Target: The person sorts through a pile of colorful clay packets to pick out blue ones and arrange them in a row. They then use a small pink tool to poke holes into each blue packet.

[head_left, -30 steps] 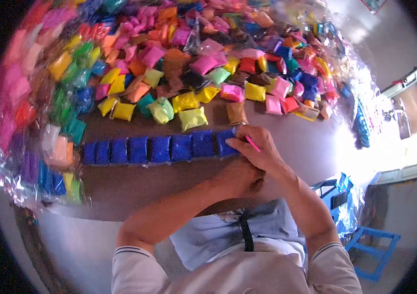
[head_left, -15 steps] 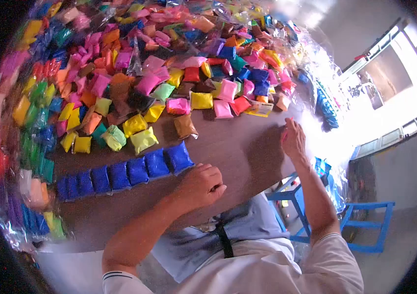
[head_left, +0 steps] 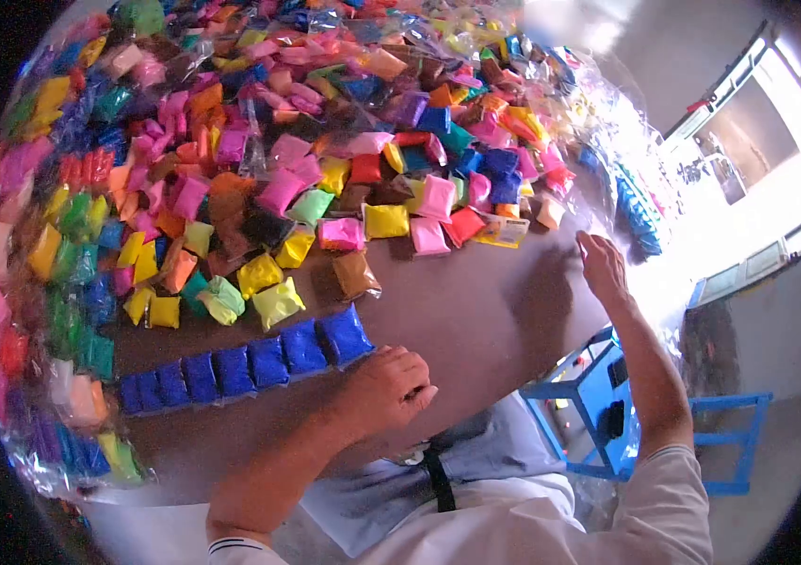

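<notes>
A row of several joined blue packets [head_left: 234,369] lies along the near part of the brown table [head_left: 476,330]. My left hand [head_left: 389,388] rests closed on the tabletop, its knuckles beside the right-end packet. Its fingers curl inward, with a dark hollow by the thumb; whatever they may hold is hidden. Over the table's right edge, my right hand [head_left: 605,268] has its fingers partly stretched and slightly apart, with nothing visible in them. A brown packet [head_left: 355,275] and a pale yellow packet [head_left: 279,303] lie just beyond the blue row.
A large heap of coloured packets [head_left: 325,174] covers the far side, and more bundles [head_left: 66,320] line the left. A printed yellow label [head_left: 502,232] lies at the heap's front. At the lower right stand a blue stool [head_left: 596,414] and a blue frame [head_left: 735,443], below a bright window.
My right hand has moved right and farther away, towards the table's right edge. My left hand stays beside the blue row. The view has tilted, so the table sits lower.
</notes>
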`<state>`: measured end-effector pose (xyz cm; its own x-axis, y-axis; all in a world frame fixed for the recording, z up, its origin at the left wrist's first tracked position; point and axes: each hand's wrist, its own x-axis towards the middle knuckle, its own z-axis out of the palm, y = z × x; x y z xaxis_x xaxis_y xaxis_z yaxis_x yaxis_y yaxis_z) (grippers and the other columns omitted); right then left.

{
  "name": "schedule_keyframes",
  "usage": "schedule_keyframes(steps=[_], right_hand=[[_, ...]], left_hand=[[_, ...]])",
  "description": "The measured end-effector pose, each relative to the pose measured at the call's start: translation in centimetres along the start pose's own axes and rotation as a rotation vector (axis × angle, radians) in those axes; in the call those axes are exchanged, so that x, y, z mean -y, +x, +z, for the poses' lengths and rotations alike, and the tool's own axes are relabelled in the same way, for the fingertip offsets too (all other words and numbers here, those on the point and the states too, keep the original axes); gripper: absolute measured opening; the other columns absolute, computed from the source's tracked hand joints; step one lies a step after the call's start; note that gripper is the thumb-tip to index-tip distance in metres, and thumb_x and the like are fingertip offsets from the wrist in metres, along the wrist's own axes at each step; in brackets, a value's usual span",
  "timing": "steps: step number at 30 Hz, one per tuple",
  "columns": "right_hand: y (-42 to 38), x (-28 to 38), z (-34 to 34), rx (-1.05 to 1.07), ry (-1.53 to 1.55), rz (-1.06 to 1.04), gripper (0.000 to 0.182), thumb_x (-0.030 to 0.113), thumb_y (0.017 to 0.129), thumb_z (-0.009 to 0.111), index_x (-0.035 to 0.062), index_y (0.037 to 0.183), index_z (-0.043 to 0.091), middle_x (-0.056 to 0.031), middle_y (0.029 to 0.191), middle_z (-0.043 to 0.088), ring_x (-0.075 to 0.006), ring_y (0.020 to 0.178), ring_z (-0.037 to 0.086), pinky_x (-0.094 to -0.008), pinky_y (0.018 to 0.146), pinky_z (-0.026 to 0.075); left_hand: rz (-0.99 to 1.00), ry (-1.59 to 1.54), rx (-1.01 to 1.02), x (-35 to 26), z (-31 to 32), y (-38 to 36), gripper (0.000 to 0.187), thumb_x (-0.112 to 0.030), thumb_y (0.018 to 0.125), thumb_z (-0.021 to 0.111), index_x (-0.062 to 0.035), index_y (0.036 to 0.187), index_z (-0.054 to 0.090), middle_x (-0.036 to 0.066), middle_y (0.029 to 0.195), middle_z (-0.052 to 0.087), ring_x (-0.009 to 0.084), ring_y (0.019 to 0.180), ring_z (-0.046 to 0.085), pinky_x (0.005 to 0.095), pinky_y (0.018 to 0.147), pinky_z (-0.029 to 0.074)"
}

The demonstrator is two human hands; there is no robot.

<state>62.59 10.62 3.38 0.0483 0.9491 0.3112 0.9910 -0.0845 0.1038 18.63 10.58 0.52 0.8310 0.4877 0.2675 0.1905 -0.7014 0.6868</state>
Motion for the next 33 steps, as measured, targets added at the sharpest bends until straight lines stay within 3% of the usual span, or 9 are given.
schedule_keyframes(steps=[4, 8, 11, 18, 28, 31, 33], right_hand=[[-1.9, 5.2, -0.7, -0.175, 0.195, -0.06, 0.027, -0.003, 0.076, 0.055, 0.002, 0.102, 0.062, -0.0147, 0.105, 0.065, -0.0335, 0.097, 0.06, -0.0423, 0.086, 0.05], [-4.4, 12.5, -2.0, -0.039, 0.527, -0.253, 0.028, -0.003, 0.072, 0.056, 0.0002, 0.099, 0.062, -0.0162, 0.107, 0.062, -0.0343, 0.102, 0.058, -0.0414, 0.09, 0.049], [-5.6, 17.7, -2.5, -0.077, 0.447, -0.286, 0.028, -0.002, 0.071, 0.057, 0.0001, 0.099, 0.062, -0.0166, 0.111, 0.06, -0.0359, 0.104, 0.056, -0.0432, 0.091, 0.047], [-5.3, 18.4, -2.5, -0.08, 0.49, -0.268, 0.027, -0.006, 0.07, 0.051, -0.0028, 0.096, 0.059, -0.0185, 0.108, 0.058, -0.0379, 0.101, 0.055, -0.0444, 0.089, 0.046], [-4.7, 18.6, -2.7, -0.067, 0.473, -0.328, 0.018, 0.004, 0.083, 0.06, -0.0013, 0.1, 0.061, -0.0171, 0.107, 0.061, -0.0365, 0.1, 0.056, -0.0427, 0.089, 0.046], [-3.3, 21.5, -3.6, -0.006, 0.599, -0.395, 0.019, 0.012, 0.084, 0.062, 0.0019, 0.1, 0.064, -0.0135, 0.109, 0.062, -0.0345, 0.107, 0.055, -0.0429, 0.095, 0.044], [-2.5, 24.3, -5.5, -0.036, 0.577, -0.669, 0.023, 0.018, 0.084, 0.062, 0.0033, 0.102, 0.065, -0.0107, 0.116, 0.061, -0.032, 0.115, 0.052, -0.0433, 0.102, 0.041]], left_hand=[[-0.009, -0.001, -0.048, -0.2, 0.1, -0.1, 0.02, -0.024, 0.083, 0.066, -0.0059, 0.077, 0.059, 0.01, 0.087, 0.062, 0.0315, 0.085, 0.059, 0.0433, 0.079, 0.048], [0.031, 0.012, -0.077, -0.1, 0.5, -0.3, 0.02, -0.023, 0.083, 0.065, -0.0055, 0.079, 0.058, 0.011, 0.086, 0.06, 0.0314, 0.084, 0.058, 0.0438, 0.08, 0.047], [0.026, -0.004, -0.097, -0.2, 0.5, -0.3, 0.02, -0.023, 0.084, 0.064, -0.0049, 0.08, 0.057, 0.011, 0.085, 0.058, 0.0316, 0.084, 0.057, 0.0439, 0.079, 0.047], [0.082, 0.006, -0.168, -0.2, 0.6, -0.3, 0.019, -0.021, 0.084, 0.062, -0.004, 0.078, 0.055, 0.012, 0.081, 0.055, 0.0324, 0.082, 0.056, 0.0443, 0.078, 0.046], [-0.023, 0.054, -0.19, -0.1, 1.9, -0.2, 0.021, -0.022, 0.079, 0.066, -0.0039, 0.077, 0.056, 0.012, 0.08, 0.056, 0.0331, 0.081, 0.056, 0.0453, 0.074, 0.046], [-0.073, 0.196, -0.346, -2.0, 3.4, -1.2, 0.018, -0.021, 0.078, 0.067, -0.0047, 0.079, 0.059, 0.012, 0.088, 0.059, 0.0339, 0.082, 0.057, 0.0442, 0.078, 0.048], [-0.062, 0.298, -0.431, -3.8, 4.4, -3.0, 0.016, -0.02, 0.078, 0.066, -0.0043, 0.079, 0.061, 0.012, 0.094, 0.061, 0.0327, 0.088, 0.057, 0.0433, 0.081, 0.046]])
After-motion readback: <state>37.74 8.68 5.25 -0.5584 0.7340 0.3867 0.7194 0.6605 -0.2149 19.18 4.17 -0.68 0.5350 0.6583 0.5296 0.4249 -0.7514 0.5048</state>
